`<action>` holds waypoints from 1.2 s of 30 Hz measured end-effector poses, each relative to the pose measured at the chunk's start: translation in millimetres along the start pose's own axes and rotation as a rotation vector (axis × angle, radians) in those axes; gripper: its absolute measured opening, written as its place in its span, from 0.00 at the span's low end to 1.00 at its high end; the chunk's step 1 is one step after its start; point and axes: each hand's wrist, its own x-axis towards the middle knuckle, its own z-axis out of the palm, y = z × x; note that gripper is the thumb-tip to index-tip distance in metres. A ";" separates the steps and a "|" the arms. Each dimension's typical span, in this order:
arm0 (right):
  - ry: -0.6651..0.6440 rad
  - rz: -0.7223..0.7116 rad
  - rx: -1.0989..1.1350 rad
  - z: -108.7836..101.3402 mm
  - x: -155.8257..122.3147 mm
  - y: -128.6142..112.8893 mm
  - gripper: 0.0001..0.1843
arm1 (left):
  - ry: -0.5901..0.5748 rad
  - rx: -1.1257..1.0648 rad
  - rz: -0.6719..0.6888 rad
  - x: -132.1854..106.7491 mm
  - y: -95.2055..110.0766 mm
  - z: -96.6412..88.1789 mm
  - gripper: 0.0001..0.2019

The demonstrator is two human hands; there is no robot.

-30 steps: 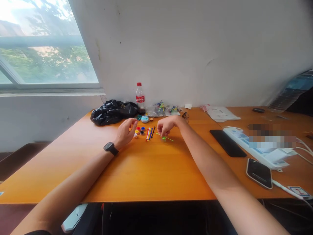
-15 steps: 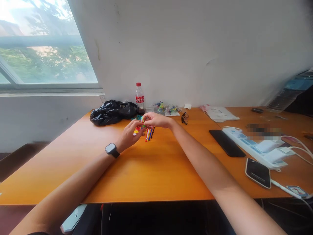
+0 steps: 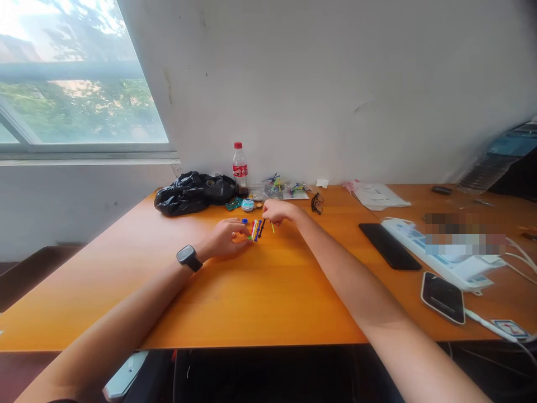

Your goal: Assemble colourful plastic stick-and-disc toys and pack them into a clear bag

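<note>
Close to the middle of the table, my right hand [image 3: 278, 211] is closed in a pinch on a thin yellow-green stick [image 3: 272, 227], which points down from the fingers. My left hand [image 3: 226, 238] lies low over the wood, thumb and forefinger bent around a small green piece [image 3: 250, 238]; its shape is mostly hidden. Just right of those fingertips is a row of coloured sticks [image 3: 256, 230] in red, white, yellow and blue. A black stick [image 3: 262, 228] lies at the row's right end, under my right hand. A small blue piece [image 3: 244, 221] sits beyond my left fingers.
Behind the hands stand a round white-and-blue container [image 3: 248, 205], a teal piece [image 3: 234, 204] and a cola bottle [image 3: 240, 170]. A black plastic bag [image 3: 193, 193] lies left; glasses [image 3: 318, 203], a black slab [image 3: 389, 245], a power strip [image 3: 419, 246] and a phone [image 3: 442, 296] lie right.
My hands have come apart: the right moved right with the yellow-green stick, the left slightly down. The round container, blue piece and more of the stick row have come into view.
</note>
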 end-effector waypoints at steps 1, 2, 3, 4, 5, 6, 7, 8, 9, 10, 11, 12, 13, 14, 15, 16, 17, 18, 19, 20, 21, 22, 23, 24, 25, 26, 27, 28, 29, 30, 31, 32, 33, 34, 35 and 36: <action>-0.019 0.034 0.000 0.0 2.1 4.7 0.10 | -0.034 0.027 0.001 -0.4 -1.4 -1.1 0.07; -0.040 0.065 0.006 0.9 4.4 8.8 0.09 | -0.052 0.055 0.007 -0.5 -2.9 -2.6 0.06; -0.058 0.091 0.017 2.3 6.6 12.2 0.08 | -0.059 0.079 0.019 -0.4 -4.4 -4.5 0.05; -0.073 0.111 0.032 4.0 8.8 14.8 0.09 | -0.062 0.097 0.037 -0.2 -5.8 -6.7 0.04; -0.084 0.126 0.047 5.7 10.8 16.6 0.10 | -0.061 0.111 0.051 0.1 -7.1 -8.9 0.03; -0.091 0.136 0.061 7.3 12.6 17.7 0.13 | -0.055 0.122 0.058 0.3 -8.3 -11.0 0.03; -0.094 0.143 0.074 8.5 14.2 18.3 0.15 | -0.045 0.129 0.057 0.4 -9.4 -12.8 0.04; -0.097 0.147 0.085 9.6 15.5 18.5 0.17 | -0.034 0.135 0.050 0.3 -10.4 -14.2 0.05; -0.098 0.149 0.096 10.6 16.7 18.4 0.19 | -0.024 0.140 0.040 0.1 -11.2 -15.0 0.05; -0.098 0.148 0.106 11.5 17.5 18.0 0.21 | -0.020 0.145 0.033 -0.2 -12.0 -15.3 0.05; -0.097 0.145 0.118 12.6 18.1 17.5 0.23 | -0.023 0.149 0.031 -0.5 -12.6 -15.3 0.05; -0.095 0.139 0.130 13.8 18.5 16.7 0.25 | -0.027 0.153 0.028 -0.7 -13.1 -14.9 0.05; -0.093 0.130 0.143 15.1 18.6 15.8 0.27 | -0.029 0.156 0.023 -0.9 -13.5 -14.4 0.06; -0.093 0.117 0.160 16.4 18.4 14.8 0.30 | -0.032 0.156 0.019 -1.0 -13.9 -13.9 0.08; -0.096 0.101 0.178 17.6 17.9 13.9 0.32 | -0.034 0.154 0.018 -1.0 -14.4 -13.6 0.09; -0.100 0.082 0.197 18.6 17.4 13.1 0.33 | -0.036 0.152 0.017 -1.1 -15.1 -13.6 0.10; -0.107 0.063 0.217 19.4 16.9 12.4 0.34 | -0.037 0.150 0.014 -1.2 -15.9 -13.9 0.10; -0.113 0.041 0.235 19.9 16.5 12.1 0.34 | -0.039 0.150 0.001 -1.4 -17.0 -14.6 0.10; -0.117 0.017 0.248 20.3 16.3 12.0 0.33 | -0.040 0.153 -0.029 -1.6 -18.2 -15.6 0.10; -0.117 -0.009 0.254 20.7 16.4 12.1 0.32 | -0.038 0.159 -0.078 -1.8 -19.6 -16.9 0.10; -0.117 -0.037 0.251 21.2 16.8 12.4 0.30 | -0.037 0.166 -0.139 -2.0 -20.9 -18.2 0.11; -0.117 -0.069 0.241 21.8 17.4 12.8 0.28 | -0.038 0.172 -0.201 -2.2 -22.2 -19.3 0.11; -0.119 -0.100 0.225 22.7 18.2 13.0 0.26 | -0.040 0.174 -0.255 -2.4 -23.4 -20.2 0.12; -0.121 -0.125 0.208 23.8 18.9 13.0 0.23 | -0.043 0.167 -0.295 -2.6 -24.3 -20.5 0.12; -0.125 -0.144 0.193 25.1 19.5 12.8 0.22 | -0.049 0.152 -0.318 -2.7 -25.1 -20.3 0.12; -0.128 -0.156 0.184 26.4 19.8 12.3 0.21 | -0.058 0.124 -0.330 -2.9 -25.8 -19.6 0.13; -0.131 -0.164 0.180 27.8 20.0 11.6 0.20 | -0.066 0.088 -0.338 -3.0 -26.4 -18.5 0.13; -0.136 -0.168 0.184 29.0 20.1 10.9 0.21 | -0.072 0.049 -0.343 -3.2 -27.0 -17.2 0.13; -0.142 -0.173 0.192 30.1 20.0 10.1 0.21 | -0.076 0.018 -0.347 -3.3 -27.8 -16.0 0.14; -0.147 -0.181 0.201 31.0 20.0 9.6 0.21 | -0.072 0.004 -0.349 -3.3 -28.7 -14.9 0.14; -0.150 -0.187 0.210 31.7 20.1 9.3 0.21 | -0.061 0.007 -0.351 -3.4 -29.8 -14.2 0.15; -0.152 -0.191 0.219 32.2 20.3 9.2 0.21 | -0.042 0.027 -0.353 -3.5 -31.2 -13.7 0.15; -0.152 -0.193 0.228 32.5 20.7 9.4 0.22 | -0.018 0.056 -0.357 -3.7 -32.9 -13.5 0.15; -0.152 -0.192 0.235 32.7 21.2 9.8 0.22 | 0.005 0.083 -0.364 -3.9 -34.8 -13.3 0.15; -0.150 -0.192 0.241 32.7 21.8 10.4 0.22 | 0.022 0.101 -0.372 -4.3 -36.9 -13.0 0.16; -0.147 -0.193 0.245 32.7 22.4 10.9 0.23 | 0.028 0.106 -0.381 -4.7 -39.2 -12.5 0.17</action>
